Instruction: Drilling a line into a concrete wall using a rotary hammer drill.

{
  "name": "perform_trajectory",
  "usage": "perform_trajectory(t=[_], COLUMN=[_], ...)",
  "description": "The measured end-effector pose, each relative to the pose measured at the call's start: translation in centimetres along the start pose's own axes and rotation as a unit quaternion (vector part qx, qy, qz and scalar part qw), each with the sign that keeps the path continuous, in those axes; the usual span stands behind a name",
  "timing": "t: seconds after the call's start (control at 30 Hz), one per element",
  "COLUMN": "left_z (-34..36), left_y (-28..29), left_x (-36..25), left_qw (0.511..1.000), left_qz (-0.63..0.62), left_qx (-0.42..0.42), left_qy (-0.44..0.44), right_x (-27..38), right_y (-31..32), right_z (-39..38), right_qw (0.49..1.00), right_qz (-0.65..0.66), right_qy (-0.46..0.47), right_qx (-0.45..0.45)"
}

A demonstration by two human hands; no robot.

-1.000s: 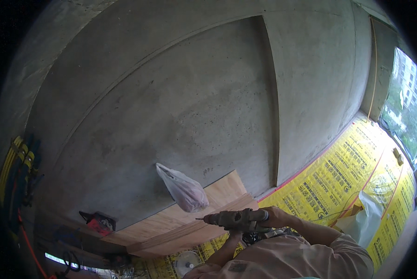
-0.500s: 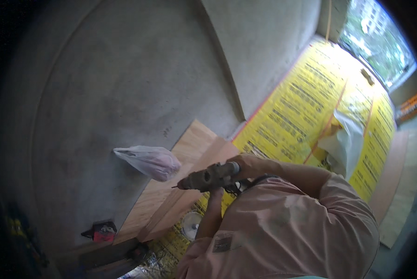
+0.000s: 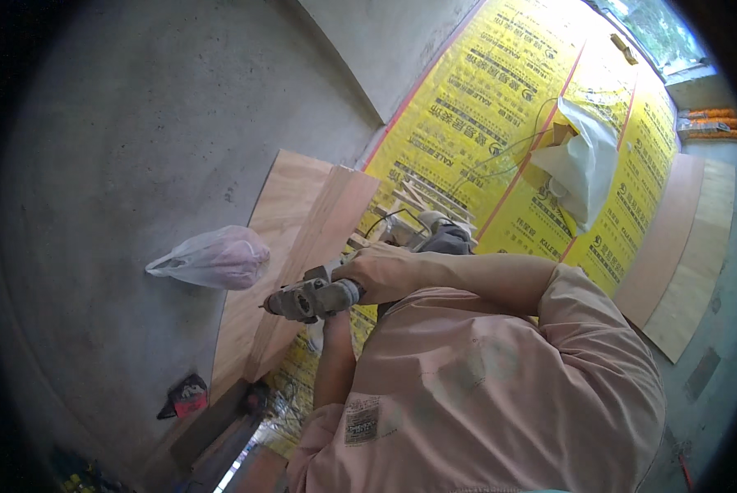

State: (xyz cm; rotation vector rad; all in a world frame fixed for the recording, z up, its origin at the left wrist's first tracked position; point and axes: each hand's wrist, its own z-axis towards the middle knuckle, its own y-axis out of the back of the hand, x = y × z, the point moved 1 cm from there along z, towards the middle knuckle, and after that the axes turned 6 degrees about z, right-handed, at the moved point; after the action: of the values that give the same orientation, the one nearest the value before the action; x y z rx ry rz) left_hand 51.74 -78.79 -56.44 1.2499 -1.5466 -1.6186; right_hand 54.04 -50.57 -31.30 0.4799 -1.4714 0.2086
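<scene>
A dusty grey-brown power drill [image 3: 302, 302] is held out in front of my chest, its thin bit pointing left over a wooden board [image 3: 282, 201]. My right hand [image 3: 378, 273] is closed around the drill's rear grip. From below, my left hand [image 3: 338, 323] meets the drill body; its fingers are mostly hidden behind the tool, but it appears to grip it. A tied translucent plastic bag [image 3: 220, 259] with something pinkish inside lies beyond the bit, at the board's left edge. Whether the bit touches anything I cannot tell.
Yellow printed sheeting [image 3: 483, 99] covers the floor at the far right. On it lie a white sack [image 3: 590, 164] and thin wood strips [image 3: 430, 201]. Curved-looking wood panels [image 3: 664, 246] rest at right, below orange bundles [image 3: 709, 123]. A black-and-red item [image 3: 189, 398] is at lower left.
The view has swung, so the board, bag and sheeting appear farther up and left. Both hands stay on the drill, which now sits a little lower relative to the board.
</scene>
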Motion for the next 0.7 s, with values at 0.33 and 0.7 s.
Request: perform_trajectory(t=[0.33, 0.7], left_z=[-0.6, 2.3], left_y=[-2.6, 9.5], left_x=[2.0, -6.9], left_qw=[0.969, 0.953], left_qz=[0.200, -0.268], left_qx=[0.139, 0.008], left_qy=[0.045, -0.141], right_x=[-1.0, 0.9], right_y=[1.7, -1.1], right_z=[0.2, -1.8], right_qw=[0.998, 0.997], right_qz=[0.002, -0.013], right_qy=[-0.063, -0.071], right_qx=[0.025, -0.011])
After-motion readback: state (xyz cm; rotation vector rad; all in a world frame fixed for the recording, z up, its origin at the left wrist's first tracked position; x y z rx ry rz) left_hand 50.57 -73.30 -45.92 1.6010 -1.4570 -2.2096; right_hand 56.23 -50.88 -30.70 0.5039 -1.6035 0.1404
